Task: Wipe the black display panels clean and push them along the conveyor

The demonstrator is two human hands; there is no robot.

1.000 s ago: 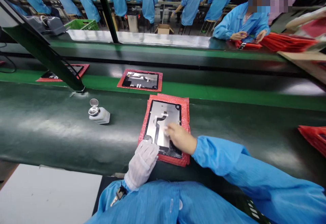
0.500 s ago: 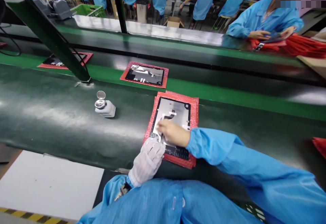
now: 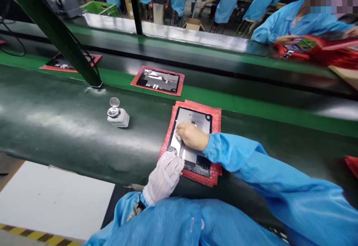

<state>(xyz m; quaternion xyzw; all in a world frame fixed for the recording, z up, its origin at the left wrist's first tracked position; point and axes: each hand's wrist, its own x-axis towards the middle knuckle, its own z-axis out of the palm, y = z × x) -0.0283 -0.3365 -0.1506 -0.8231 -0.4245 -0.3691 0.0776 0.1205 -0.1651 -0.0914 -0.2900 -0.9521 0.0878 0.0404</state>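
The right hand (image 3: 192, 136) is pressing down on a thin tablet screen panel (image 3: 195, 117); its bare fingers (image 3: 181, 128) are lying close together on the shiny silver back, and I cannot tell if they are pinching a small white bit at their tips. The left hand (image 3: 163, 178) is wearing a white glove and is touching the panel's near left edge; its fingers are bending a little, and I cannot tell if they are gripping. The panel is lying between the hands and a bit ahead of them, on a red bubble bag (image 3: 216, 117); the bag is sitting on a dark green belt (image 3: 56, 134). A small white bottle with a metal top (image 3: 118, 118) is standing on the belt to the left, well apart from the hands. Another panel on a red bag (image 3: 158, 81) is lying farther ahead; a dark green post (image 3: 64, 33) is leaning across the view; across the line, a co-worker in a blue coat (image 3: 296, 25) is working over red bags.
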